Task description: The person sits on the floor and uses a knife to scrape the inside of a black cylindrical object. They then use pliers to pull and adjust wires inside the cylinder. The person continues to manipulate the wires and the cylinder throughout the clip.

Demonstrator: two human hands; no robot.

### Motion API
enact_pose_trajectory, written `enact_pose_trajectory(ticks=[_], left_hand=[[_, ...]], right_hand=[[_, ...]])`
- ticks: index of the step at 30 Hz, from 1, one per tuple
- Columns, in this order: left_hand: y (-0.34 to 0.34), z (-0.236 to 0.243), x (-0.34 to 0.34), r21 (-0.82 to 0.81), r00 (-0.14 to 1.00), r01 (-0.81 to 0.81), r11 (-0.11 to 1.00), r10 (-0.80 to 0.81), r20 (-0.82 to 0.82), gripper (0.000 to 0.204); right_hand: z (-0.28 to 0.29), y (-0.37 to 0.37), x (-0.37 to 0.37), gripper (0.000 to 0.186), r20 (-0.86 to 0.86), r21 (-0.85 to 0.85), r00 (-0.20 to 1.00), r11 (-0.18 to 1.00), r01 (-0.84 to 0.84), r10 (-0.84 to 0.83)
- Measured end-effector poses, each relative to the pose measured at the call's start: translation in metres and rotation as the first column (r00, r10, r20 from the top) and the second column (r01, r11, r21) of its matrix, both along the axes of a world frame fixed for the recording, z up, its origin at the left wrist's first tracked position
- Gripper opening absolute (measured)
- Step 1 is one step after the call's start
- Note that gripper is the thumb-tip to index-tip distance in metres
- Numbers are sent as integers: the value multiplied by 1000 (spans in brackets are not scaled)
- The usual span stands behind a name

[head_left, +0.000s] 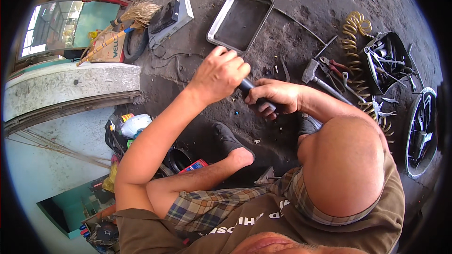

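In the head view, both hands are clamped on a black cylinder-shaped piece (246,85) held above the floor (301,28) – the left hand (218,75) closed around its upper end, the right hand (274,96) wrapped near its lower end. Just beyond the left hand lies a rectangular metal tray (221,19), shiny-walled and dark across its bottom. To the right, a black bin (400,41) is crowded with metal tools and rods, too jumbled to tell singly. Farther right, a rounded container with a pale rim (408,155) holds metal parts. A hammer (310,71) and red-handled pliers (335,66) lie between the right forearm and the bin – outside any container.
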State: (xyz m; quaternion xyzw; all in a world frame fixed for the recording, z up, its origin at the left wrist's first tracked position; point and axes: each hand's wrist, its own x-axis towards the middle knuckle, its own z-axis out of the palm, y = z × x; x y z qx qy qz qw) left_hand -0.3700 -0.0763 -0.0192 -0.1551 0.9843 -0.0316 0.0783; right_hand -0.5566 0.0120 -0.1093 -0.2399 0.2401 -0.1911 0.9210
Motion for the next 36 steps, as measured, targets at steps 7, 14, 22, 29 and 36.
enact_pose_trajectory(ticks=[7,14,22,29,36], left_hand=[[13,-97,19,113,997,75,991,-77,12,8],[46,-187,40,238,971,-234,943,237,19,3],[59,-225,41,237,896,-443,865,421,138,6],[51,-234,44,284,874,-484,828,472,115,7],[49,-240,50,255,826,-561,787,555,104,6]], right_hand=[[-60,6,21,21,-355,56,914,981,-188,196],[-115,10,37,34,-814,-317,581,848,-425,-13],[-149,4,42,43,-862,-420,496,698,-580,-105],[-156,-11,48,42,-909,-384,402,600,-702,-112],[-132,-23,48,37,-930,-358,333,596,-719,-158]])
